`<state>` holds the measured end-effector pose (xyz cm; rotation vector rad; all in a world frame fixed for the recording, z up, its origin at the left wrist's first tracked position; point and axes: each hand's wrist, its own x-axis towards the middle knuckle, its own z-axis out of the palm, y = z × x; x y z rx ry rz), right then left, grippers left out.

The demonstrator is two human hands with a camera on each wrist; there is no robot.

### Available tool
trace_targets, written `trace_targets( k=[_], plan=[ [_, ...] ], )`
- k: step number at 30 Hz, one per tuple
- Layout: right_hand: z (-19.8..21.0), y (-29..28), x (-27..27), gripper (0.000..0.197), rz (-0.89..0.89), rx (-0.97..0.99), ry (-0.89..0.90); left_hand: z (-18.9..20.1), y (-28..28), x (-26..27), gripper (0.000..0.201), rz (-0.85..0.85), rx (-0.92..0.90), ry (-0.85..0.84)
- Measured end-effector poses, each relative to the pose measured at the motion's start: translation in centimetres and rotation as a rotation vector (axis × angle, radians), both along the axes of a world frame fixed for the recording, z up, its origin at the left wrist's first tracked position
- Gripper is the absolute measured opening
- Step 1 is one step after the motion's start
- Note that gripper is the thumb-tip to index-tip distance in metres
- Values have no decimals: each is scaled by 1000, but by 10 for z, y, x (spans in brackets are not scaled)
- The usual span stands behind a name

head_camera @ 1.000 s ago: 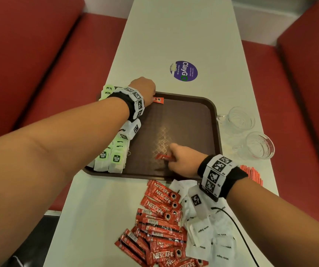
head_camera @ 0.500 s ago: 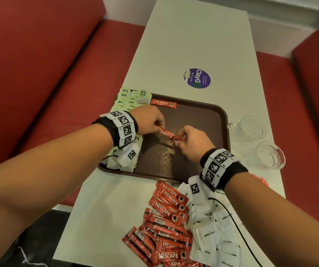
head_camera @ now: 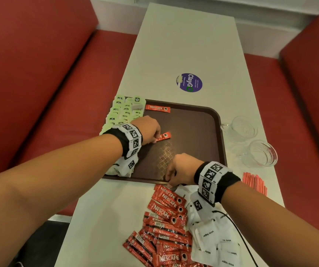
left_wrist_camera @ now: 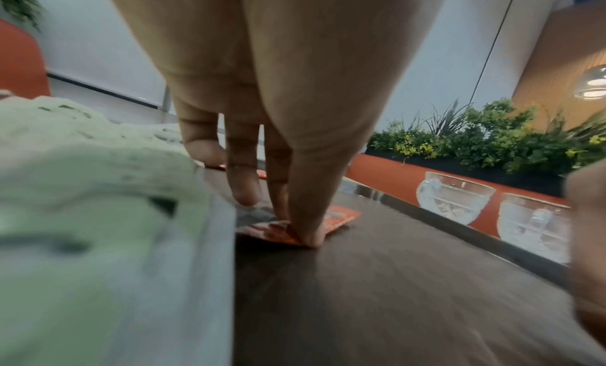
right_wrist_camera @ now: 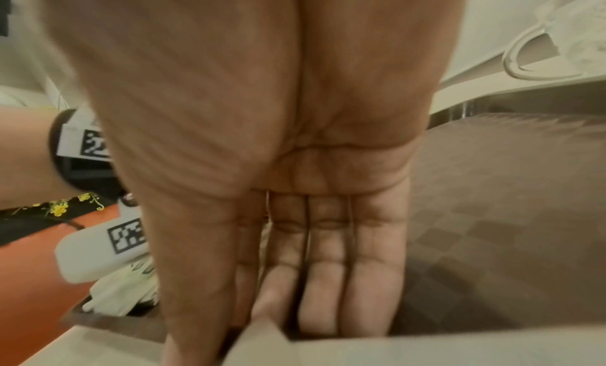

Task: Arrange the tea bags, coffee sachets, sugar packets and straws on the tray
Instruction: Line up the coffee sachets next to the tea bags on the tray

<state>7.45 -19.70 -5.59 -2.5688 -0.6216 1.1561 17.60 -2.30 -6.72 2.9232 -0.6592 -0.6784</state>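
On the brown tray (head_camera: 203, 132), my left hand (head_camera: 155, 139) pinches a red coffee sachet (head_camera: 164, 135) against the floor beside the green tea bags (head_camera: 124, 112). In the left wrist view the thumb and fingers of the left hand (left_wrist_camera: 295, 231) press the sachet (left_wrist_camera: 341, 216) flat. A second sachet (head_camera: 157, 108) lies at the tray's far edge. My right hand (head_camera: 169, 185) is at the tray's front rim, just above the coffee sachet pile (head_camera: 166, 211). In the right wrist view its fingers (right_wrist_camera: 324, 281) are straight and together; their tips are hidden.
White sugar packets (head_camera: 212, 237) lie right of the sachet pile. Red straws (head_camera: 254, 182) sit at the table's right edge. Two glass cups (head_camera: 239, 130) (head_camera: 260, 153) stand right of the tray. Red benches flank the table, and a purple sticker (head_camera: 189, 82) lies beyond the tray.
My right hand passed a sachet to my left at the tray's middle, then drew back to the front rim. My left hand now holds that sachet down on the tray.
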Motion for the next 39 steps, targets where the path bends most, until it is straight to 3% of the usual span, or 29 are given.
trace_targets(
  k=[11, 23, 27, 30, 33, 39],
  plan=[
    [-3, -3, -3, 17, -75, 50, -5, -8, -14, 81, 22, 161, 221, -105],
    [-2, -3, -4, 15, -77, 44, 1, -5, -20, 87, 28, 75, 248, -145],
    [3, -2, -8, 23, -99, 45, -8, 17, -20, 65, 36, 81, 136, -165],
    [8, -6, -12, 23, -124, 66, -59, 38, -20, 31, 25, 58, -54, -253],
    [13, -12, -23, 18, -116, 35, -116, 52, -14, -14, 15, 6, -217, -216],
    [19, -15, -54, 26, -133, -70, -124, 46, -1, -104, 13, -141, -139, -66]
  ],
)
